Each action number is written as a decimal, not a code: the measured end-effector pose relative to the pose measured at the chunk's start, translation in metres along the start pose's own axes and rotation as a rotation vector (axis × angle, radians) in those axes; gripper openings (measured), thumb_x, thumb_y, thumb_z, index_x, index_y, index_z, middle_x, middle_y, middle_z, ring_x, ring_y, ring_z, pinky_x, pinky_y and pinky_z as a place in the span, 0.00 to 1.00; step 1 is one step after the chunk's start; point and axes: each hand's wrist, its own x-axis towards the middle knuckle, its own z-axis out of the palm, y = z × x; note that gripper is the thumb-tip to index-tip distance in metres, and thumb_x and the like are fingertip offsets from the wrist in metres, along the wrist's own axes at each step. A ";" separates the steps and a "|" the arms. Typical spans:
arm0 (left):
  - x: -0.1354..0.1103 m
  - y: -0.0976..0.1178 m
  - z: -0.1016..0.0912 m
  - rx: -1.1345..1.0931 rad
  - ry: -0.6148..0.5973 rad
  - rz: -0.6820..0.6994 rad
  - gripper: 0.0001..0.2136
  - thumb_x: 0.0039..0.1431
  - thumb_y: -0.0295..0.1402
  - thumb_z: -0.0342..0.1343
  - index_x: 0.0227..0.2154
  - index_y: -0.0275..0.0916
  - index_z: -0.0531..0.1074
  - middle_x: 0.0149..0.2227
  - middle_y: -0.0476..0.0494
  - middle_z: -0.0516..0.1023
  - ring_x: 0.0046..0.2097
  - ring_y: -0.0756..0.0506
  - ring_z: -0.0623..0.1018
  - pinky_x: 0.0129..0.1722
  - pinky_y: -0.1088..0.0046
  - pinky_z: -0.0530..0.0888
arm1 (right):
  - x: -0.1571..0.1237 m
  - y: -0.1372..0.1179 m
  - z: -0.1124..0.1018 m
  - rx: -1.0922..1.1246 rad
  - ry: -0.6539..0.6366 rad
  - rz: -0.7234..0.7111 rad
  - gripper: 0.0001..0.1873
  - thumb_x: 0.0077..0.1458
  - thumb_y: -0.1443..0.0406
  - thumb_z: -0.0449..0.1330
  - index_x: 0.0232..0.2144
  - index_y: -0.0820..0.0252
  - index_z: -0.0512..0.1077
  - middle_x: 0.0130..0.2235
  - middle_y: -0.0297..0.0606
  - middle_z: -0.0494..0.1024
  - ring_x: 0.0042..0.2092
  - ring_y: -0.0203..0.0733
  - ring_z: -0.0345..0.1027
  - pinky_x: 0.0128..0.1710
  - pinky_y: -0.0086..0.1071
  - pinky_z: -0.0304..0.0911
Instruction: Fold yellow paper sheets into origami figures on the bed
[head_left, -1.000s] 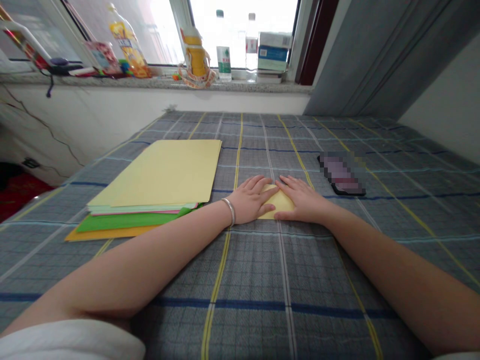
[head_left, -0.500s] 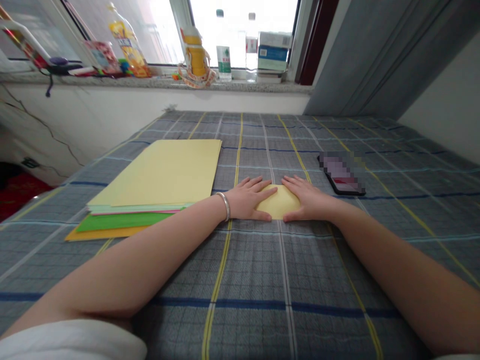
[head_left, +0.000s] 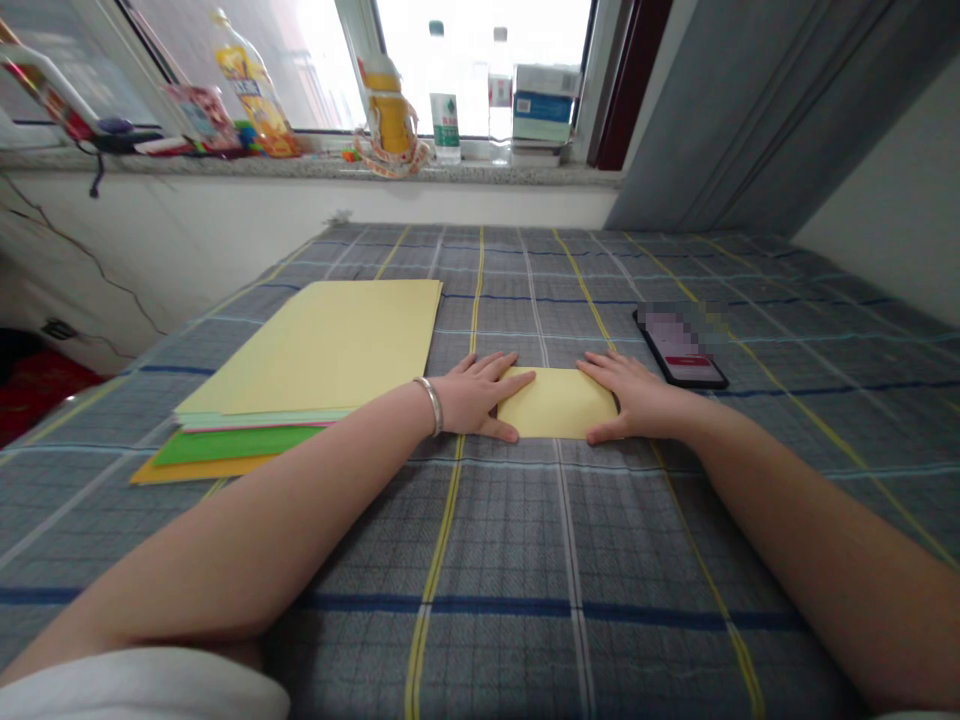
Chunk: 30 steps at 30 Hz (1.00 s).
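Note:
A folded piece of yellow paper (head_left: 556, 403) lies flat on the plaid bedsheet (head_left: 480, 540), its long side running across my view. My left hand (head_left: 476, 398) rests palm down with its fingertips on the paper's left end. My right hand (head_left: 634, 400) lies flat in the same way on the right end, fingers spread. Neither hand grips the paper. A silver bangle (head_left: 431, 405) circles my left wrist. Left of that hand sits a stack of coloured paper sheets (head_left: 322, 345), yellow on top, with green and orange showing beneath.
A smartphone (head_left: 679, 345) with a blurred screen lies on the sheet to the right of my right hand. Beyond the bed's far edge, a window sill (head_left: 315, 170) holds bottles, a box and packets. A grey curtain (head_left: 712, 110) hangs at the right.
My hands have slid apart along the paper, left hand leftward and right hand rightward. More of the yellow paper now shows, and it lies flatter and more rectangular.

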 end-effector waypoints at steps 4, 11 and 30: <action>-0.002 -0.005 -0.002 0.019 0.006 -0.009 0.44 0.54 0.53 0.57 0.67 0.39 0.44 0.68 0.25 0.37 0.69 0.29 0.42 0.63 0.43 0.47 | -0.003 0.005 -0.003 -0.004 -0.007 0.000 0.63 0.33 0.40 0.65 0.67 0.62 0.51 0.68 0.50 0.49 0.68 0.64 0.36 0.65 0.53 0.41; -0.002 -0.007 0.000 0.024 0.030 -0.004 0.44 0.52 0.52 0.59 0.66 0.36 0.47 0.68 0.25 0.39 0.69 0.28 0.41 0.63 0.43 0.46 | -0.010 0.016 -0.006 -0.039 -0.011 0.023 0.61 0.33 0.42 0.67 0.65 0.62 0.55 0.68 0.50 0.51 0.68 0.65 0.37 0.65 0.54 0.42; 0.002 0.015 0.011 0.007 0.366 0.322 0.26 0.53 0.38 0.56 0.57 0.43 0.65 0.60 0.41 0.67 0.65 0.33 0.59 0.63 0.40 0.46 | -0.011 -0.002 0.008 0.091 0.250 -0.345 0.38 0.43 0.49 0.68 0.56 0.51 0.69 0.62 0.44 0.65 0.66 0.59 0.46 0.61 0.55 0.50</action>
